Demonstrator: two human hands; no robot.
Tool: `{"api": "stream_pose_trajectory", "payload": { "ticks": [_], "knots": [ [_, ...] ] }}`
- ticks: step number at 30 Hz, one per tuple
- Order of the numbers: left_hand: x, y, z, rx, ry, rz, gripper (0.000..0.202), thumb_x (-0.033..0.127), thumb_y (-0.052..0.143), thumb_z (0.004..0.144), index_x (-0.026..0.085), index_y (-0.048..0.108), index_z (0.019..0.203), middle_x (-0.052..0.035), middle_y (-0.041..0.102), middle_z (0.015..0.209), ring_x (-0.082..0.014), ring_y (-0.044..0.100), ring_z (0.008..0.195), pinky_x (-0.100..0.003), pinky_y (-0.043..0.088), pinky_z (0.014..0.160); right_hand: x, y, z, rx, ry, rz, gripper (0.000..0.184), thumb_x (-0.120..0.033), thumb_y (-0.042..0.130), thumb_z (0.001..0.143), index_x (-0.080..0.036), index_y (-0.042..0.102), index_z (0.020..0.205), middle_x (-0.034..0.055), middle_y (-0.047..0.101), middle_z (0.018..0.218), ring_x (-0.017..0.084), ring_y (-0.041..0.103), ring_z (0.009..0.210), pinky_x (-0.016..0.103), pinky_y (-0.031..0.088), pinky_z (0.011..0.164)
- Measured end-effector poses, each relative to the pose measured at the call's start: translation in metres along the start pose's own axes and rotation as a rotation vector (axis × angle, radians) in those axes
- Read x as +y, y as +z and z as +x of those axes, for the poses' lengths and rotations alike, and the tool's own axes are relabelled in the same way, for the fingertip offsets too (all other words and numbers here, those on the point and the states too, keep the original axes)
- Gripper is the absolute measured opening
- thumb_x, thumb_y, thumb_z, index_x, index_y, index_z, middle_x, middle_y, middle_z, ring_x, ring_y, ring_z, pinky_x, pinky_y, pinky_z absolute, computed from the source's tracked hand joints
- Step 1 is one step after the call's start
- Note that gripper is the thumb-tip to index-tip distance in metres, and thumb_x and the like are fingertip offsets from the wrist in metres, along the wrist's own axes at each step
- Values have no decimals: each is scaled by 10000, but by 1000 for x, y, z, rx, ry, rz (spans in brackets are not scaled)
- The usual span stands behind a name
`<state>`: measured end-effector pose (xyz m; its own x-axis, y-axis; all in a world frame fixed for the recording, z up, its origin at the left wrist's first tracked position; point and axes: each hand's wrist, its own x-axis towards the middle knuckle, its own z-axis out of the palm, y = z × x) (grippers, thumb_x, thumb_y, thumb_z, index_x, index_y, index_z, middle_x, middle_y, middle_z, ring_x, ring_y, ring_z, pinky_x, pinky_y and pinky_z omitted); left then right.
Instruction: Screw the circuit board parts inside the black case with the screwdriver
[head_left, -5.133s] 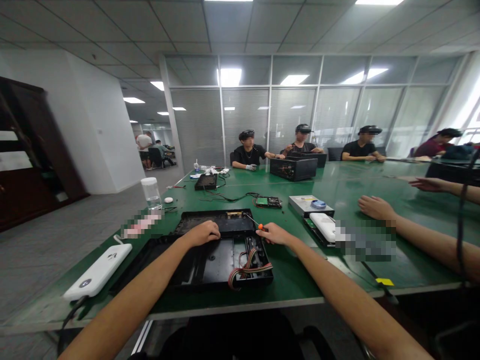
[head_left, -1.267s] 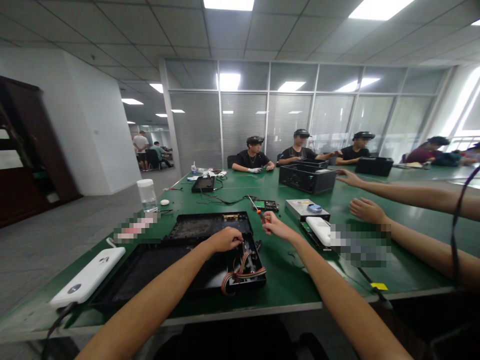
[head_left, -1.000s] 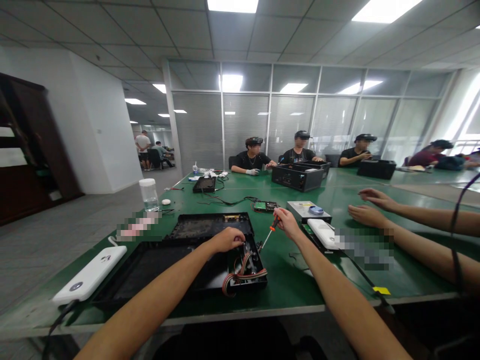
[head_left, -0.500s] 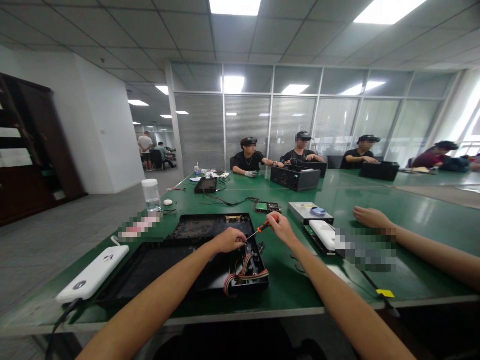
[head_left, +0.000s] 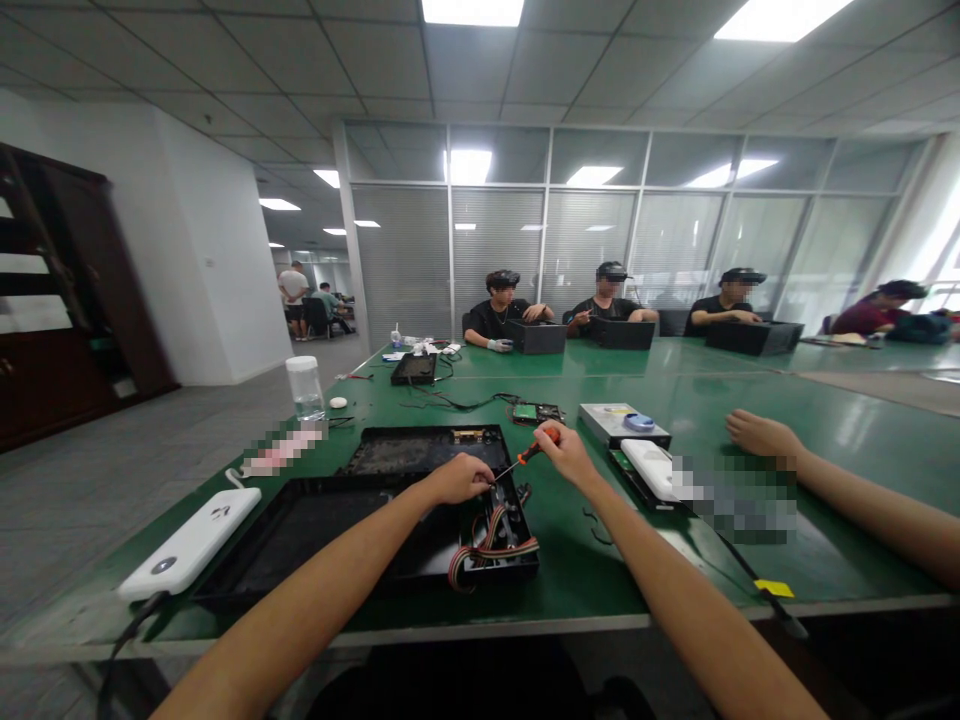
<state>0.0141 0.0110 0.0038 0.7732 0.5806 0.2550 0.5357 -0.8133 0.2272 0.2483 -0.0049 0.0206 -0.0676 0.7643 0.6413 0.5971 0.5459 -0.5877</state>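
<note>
Over the near black case point(head_left: 322, 515), right fingers point(head_left: 547, 440) curl round a screwdriver point(head_left: 529, 453); left fingers point(head_left: 480, 480) bunch by its tip, hold unclear. Apparently screwdriving, which next calls for steady aim.

I face a green bench point(head_left: 697, 385), with a glass partition point(head_left: 495, 240) on the far side, a dark cabinet point(head_left: 90, 260) and white wall point(head_left: 214, 310) left, grey floor point(head_left: 217, 425), and lit ceiling panels point(head_left: 472, 11).

The head camera looks forward-down across the table point(head_left: 574, 575), apparently wide-angled.
</note>
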Motion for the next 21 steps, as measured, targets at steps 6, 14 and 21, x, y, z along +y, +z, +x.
{"api": "stream_pose_trajectory", "payload": {
  "ticks": [6, 14, 21],
  "knots": [
    [0, 1, -1, 15, 13, -20, 182, 169, 512, 738, 154, 640, 866, -22, 642, 792, -111, 564, 694, -180, 403, 667, -28, -6, 2, -82, -125, -178, 291, -410, 411, 782, -160, 554, 737, 18, 547, 605, 124, 476, 559, 218, 346, 566],
    [1, 2, 0, 13, 3, -33, 154, 149, 518, 713, 151, 640, 808, -4, 623, 708, -101, 533, 612, -179, 381, 602, -97, 1, 29, -249, -59, -704, 515, -559, 287, 817, -149, 588, 734, 124, 617, 702, 219, 569, 710, 283, 340, 646],
    [0, 3, -1, 28, -5, -39, 141, 130, 522, 697, 153, 632, 782, 14, 595, 644, -89, 503, 562, -173, 358, 567, -109, -1, 48, -477, -162, -651, 497, -559, 295, 820, -162, 580, 910, 104, 642, 799, 200, 576, 744, 263, 349, 652]
  ]
}}
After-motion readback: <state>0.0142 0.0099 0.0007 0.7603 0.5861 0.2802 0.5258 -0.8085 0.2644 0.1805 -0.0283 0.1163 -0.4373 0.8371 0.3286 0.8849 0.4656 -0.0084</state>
